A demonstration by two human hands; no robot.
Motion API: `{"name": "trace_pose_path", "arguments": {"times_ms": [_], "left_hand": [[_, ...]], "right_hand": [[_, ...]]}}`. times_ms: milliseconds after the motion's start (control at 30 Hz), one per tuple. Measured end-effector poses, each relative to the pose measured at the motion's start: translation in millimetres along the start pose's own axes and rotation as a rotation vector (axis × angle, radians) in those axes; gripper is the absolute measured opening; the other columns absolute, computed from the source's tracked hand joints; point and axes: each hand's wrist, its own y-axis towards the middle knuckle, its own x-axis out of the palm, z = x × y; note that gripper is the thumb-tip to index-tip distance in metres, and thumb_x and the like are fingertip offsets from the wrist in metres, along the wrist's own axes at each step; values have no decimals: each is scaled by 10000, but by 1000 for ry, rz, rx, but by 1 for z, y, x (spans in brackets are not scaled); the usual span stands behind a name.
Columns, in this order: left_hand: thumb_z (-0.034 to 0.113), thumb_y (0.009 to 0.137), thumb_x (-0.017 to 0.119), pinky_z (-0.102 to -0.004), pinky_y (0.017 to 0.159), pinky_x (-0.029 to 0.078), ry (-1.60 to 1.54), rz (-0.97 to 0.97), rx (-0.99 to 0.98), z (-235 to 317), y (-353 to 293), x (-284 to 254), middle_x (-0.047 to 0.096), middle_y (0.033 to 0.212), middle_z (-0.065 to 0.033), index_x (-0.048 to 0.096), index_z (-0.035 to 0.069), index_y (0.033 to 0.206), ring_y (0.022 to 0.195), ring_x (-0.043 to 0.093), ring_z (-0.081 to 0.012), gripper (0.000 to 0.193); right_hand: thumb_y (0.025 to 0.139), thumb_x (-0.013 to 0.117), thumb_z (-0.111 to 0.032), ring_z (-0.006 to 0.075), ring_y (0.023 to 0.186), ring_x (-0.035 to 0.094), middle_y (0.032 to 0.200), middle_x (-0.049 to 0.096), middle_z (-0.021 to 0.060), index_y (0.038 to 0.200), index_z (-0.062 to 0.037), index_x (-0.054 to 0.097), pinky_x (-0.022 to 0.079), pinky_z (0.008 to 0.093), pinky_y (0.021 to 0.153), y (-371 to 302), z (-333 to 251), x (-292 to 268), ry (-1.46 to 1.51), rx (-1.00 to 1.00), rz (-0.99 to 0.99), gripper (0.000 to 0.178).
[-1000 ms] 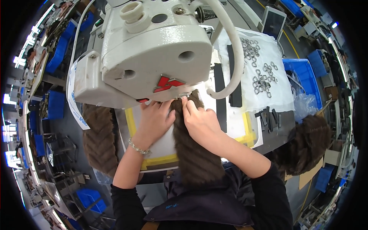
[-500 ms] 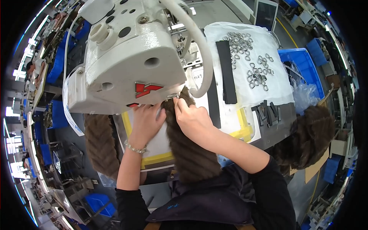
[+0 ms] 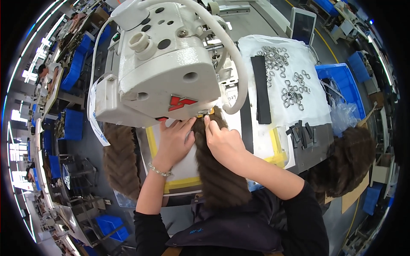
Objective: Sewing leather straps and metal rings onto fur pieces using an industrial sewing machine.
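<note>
A strip of brown fur [image 3: 220, 170] runs from the head of a white sewing machine [image 3: 171, 81] toward my lap. My left hand [image 3: 176, 143], with a beaded bracelet at the wrist, lies left of the strip. Its fingers are stretched out, their tips at the strip's edge under the machine head. My right hand [image 3: 225, 143] rests over the fur from the right, index finger extended to a small metal part [image 3: 204, 113] below the head, the other fingers curled. Whatever is under those curled fingers is hidden. Small orange patches show beside the metal part.
At right, a white cloth [image 3: 279, 115] carries several metal rings [image 3: 294, 94] and black strips [image 3: 261, 89]. Short dark pieces [image 3: 304, 133] lie nearer me. More fur hangs at left [image 3: 121, 166] and right [image 3: 344, 164]. A blue bin [image 3: 356, 94] and a tablet [image 3: 302, 25] stand beyond.
The whole view has shifted, so the scene sits farther right and lower. My right index finger has straightened at the metal part, where orange patches now show. My left fingers have stretched forward.
</note>
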Motion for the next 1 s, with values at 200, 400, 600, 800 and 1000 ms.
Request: {"name": "trace_pose_path", "arguments": {"times_ms": [200, 400, 600, 800, 1000], "left_hand": [[155, 820, 607, -473, 1042, 286, -110, -7, -58, 6, -1, -2, 637, 1164, -80, 589, 58, 1249, 1038, 598, -225, 441], [142, 857, 619, -439, 1085, 304, -732, -61, -316, 26, -23, -18, 470, 1393, -128, 457, 42, 1373, 1265, 468, -254, 549], [136, 887, 623, -361, 966, 443, -1751, -132, -927, 42, -44, -40, 497, 1302, -149, 242, 20, 1459, 1160, 528, -207, 697], [230, 901, 658, -250, 546, 463, -1627, -461, -827, 23, -22, -15, 595, 882, -49, 311, -17, 1382, 628, 580, -101, 643], [224, 904, 664, -210, 455, 399, -1469, -345, -656, 32, 1, -8, 589, 824, 2, 371, 2, 1319, 534, 502, -42, 554]], "right_hand": [[749, 576, -72, 141, 536, 573, 825, 503, 53, 1329, 81, 493, 440, 277, 441, 1, 2, 0, -11, -12, -37, 606], [745, 599, -72, 173, 620, 598, 888, 515, 78, 1343, 80, 469, 480, 303, 492, 1, 7, -4, 65, -23, -78, 630], [775, 617, -57, 272, 788, 597, 995, 489, 138, 1361, 78, 413, 526, 359, 661, -7, 13, -20, 368, 14, -167, 634], [789, 589, -31, 320, 851, 594, 1016, 497, 156, 1363, 41, 433, 525, 385, 707, -18, 13, -36, 527, 28, -173, 599], [851, 615, -84, 313, 792, 596, 948, 520, 150, 1215, -21, 547, 511, 382, 671, -38, 14, -53, 770, 68, -90, 375]]}}
